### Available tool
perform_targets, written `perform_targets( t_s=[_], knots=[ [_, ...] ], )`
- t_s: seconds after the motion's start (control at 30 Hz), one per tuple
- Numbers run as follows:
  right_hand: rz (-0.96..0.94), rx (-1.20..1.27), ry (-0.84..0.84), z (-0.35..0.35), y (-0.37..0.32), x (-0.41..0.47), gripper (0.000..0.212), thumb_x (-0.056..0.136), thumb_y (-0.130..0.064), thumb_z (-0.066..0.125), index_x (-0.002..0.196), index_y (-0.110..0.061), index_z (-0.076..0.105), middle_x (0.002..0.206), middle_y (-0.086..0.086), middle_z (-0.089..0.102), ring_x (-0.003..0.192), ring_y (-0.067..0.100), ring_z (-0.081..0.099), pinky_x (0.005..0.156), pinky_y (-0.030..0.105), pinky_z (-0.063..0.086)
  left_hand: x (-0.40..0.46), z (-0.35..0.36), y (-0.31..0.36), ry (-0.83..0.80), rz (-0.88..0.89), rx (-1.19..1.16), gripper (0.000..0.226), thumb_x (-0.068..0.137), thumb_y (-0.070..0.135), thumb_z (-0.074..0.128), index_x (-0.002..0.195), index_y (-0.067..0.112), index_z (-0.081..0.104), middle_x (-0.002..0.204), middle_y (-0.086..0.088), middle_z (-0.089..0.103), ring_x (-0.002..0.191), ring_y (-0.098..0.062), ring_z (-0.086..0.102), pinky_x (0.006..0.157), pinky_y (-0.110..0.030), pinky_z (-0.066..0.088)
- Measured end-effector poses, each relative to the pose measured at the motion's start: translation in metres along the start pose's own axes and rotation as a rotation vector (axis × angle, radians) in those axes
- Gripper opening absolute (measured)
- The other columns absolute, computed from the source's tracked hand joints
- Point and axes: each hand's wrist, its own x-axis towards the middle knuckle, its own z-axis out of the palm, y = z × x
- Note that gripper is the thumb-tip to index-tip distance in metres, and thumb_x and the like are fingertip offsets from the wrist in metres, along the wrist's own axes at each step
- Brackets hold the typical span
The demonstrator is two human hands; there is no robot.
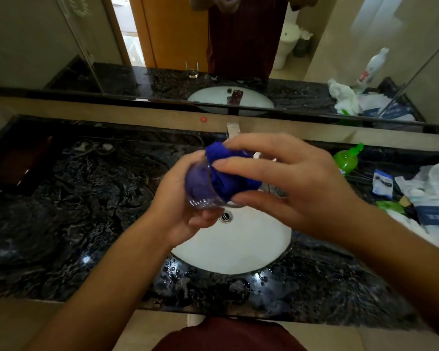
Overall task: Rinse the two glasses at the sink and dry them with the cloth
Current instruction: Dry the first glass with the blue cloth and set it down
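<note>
The dark marbled surface (61, 211) runs the whole width in front of me, wet and glinting near its front edge. Set into its middle is the white oval sink (238, 249), with the drain (225, 217) showing just below my hands and the tap (233, 129) rising at the back edge.

Along the right edge of the surface lies a heap of white plastic bags (431, 188), and beside it, toward the back, a green bottle (346, 160) tipped on its side.

My right hand (297, 188) hangs over the sink, its fingers (241, 165) spread and curled round the blue cloth (228, 173), pinching it and pushing it into the mouth of a glass. My left hand (178, 206) is wrapped round that glass (203, 188) from below, holding it tilted on its side above the drain, mouth toward my right hand. Part of the cloth is inside it, showing purple through the wall; the rest bunches out over the rim.

Near the back left corner of the surface sit faint round glassy shapes (91, 146); I cannot tell what they are.
</note>
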Motion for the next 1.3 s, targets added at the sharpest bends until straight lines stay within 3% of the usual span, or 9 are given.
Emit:
perform_targets(
  t_s=[0.17,0.4,0.57,0.7,0.8,0.93,1.1,1.2,1.3],
  knots=[
    [0.150,-0.033,0.152,0.003,0.006,-0.001,0.031,0.092,-0.034,0.077,0.114,-0.013,0.075,0.113,0.004,0.072,0.086,-0.005,0.044,0.073,0.024,0.050,0.002,0.004,-0.005,-0.009,-0.036,-0.059,0.043,0.100,0.051,0.042,0.103,0.012,0.061,0.080,-0.015,0.050,0.036,-0.014,0.039,0.032,-0.014,0.018],
    [0.158,0.313,-0.122,0.008,0.009,-0.012,0.044,0.107,-0.030,0.053,0.150,-0.028,0.048,0.153,-0.011,0.050,0.124,0.017,0.065,0.093,0.031,0.057,0.002,0.005,0.004,0.171,0.094,0.078,0.055,0.103,0.054,0.042,0.114,0.004,0.061,0.057,-0.009,0.051,0.032,-0.014,0.036,0.033,-0.015,0.021],
    [0.175,0.025,-0.019,0.019,0.016,-0.010,0.044,0.097,-0.039,0.063,0.139,-0.023,0.064,0.121,-0.006,0.075,0.090,0.009,0.071,0.071,0.035,0.059,-0.001,0.017,0.000,0.307,0.164,0.239,0.053,0.105,0.053,0.042,0.086,0.009,0.064,0.057,-0.007,0.057,0.035,-0.014,0.044,0.032,-0.015,0.030],
    [0.440,0.295,0.155,0.036,0.002,-0.005,0.026,0.095,-0.031,0.073,0.111,-0.011,0.074,0.080,-0.009,0.074,0.061,-0.009,0.059,0.062,0.009,0.042,-0.003,0.023,-0.003,0.417,0.546,0.485,0.038,0.106,0.046,0.040,0.084,0.026,0.064,0.069,0.004,0.063,0.057,-0.012,0.058,0.045,-0.020,0.043],
    [0.804,0.850,0.198,0.037,-0.013,0.006,0.012,0.097,-0.025,0.071,0.089,-0.017,0.074,0.065,-0.004,0.069,0.055,0.005,0.061,0.051,0.017,0.043,-0.001,0.016,-0.005,0.381,0.980,0.653,0.025,0.104,0.033,0.038,0.095,0.022,0.059,0.080,0.009,0.063,0.064,-0.012,0.057,0.054,-0.026,0.046],
    [1.138,1.346,0.089,0.033,-0.031,0.009,0.040,0.097,-0.022,0.063,0.057,-0.022,0.069,0.042,-0.004,0.041,0.032,0.008,0.025,0.041,0.024,0.011,0.008,-0.003,-0.005,0.148,1.435,0.852,0.043,0.107,0.042,0.038,0.107,0.003,0.056,0.092,-0.008,0.056,0.075,-0.018,0.054,0.068,-0.028,0.046],
    [0.835,0.971,0.075,0.003,-0.034,0.001,0.018,0.102,-0.025,0.059,0.101,-0.028,0.077,0.059,-0.005,0.064,0.043,0.012,0.051,0.042,0.023,0.040,0.008,-0.005,-0.001,0.316,0.991,0.560,0.030,0.103,0.043,0.035,0.101,0.025,0.059,0.094,0.006,0.062,0.077,-0.017,0.062,0.060,-0.032,0.050],
    [0.436,0.320,0.139,-0.010,-0.027,-0.009,0.034,0.097,-0.016,0.064,0.130,-0.020,0.067,0.122,-0.005,0.071,0.086,0.014,0.069,0.070,0.033,0.055,0.009,0.006,0.003,0.343,0.484,0.077,0.048,0.099,0.056,0.040,0.106,0.016,0.063,0.079,-0.004,0.059,0.057,-0.014,0.051,0.041,-0.020,0.037],
    [0.218,0.168,0.027,-0.012,-0.011,-0.012,0.032,0.101,-0.016,0.060,0.132,-0.020,0.068,0.146,-0.003,0.059,0.126,0.014,0.063,0.098,0.036,0.054,0.010,0.003,0.007,0.166,0.233,0.033,0.052,0.104,0.056,0.037,0.116,0.010,0.059,0.073,-0.008,0.051,0.041,-0.013,0.037,0.033,-0.016,0.026]
  ],
)
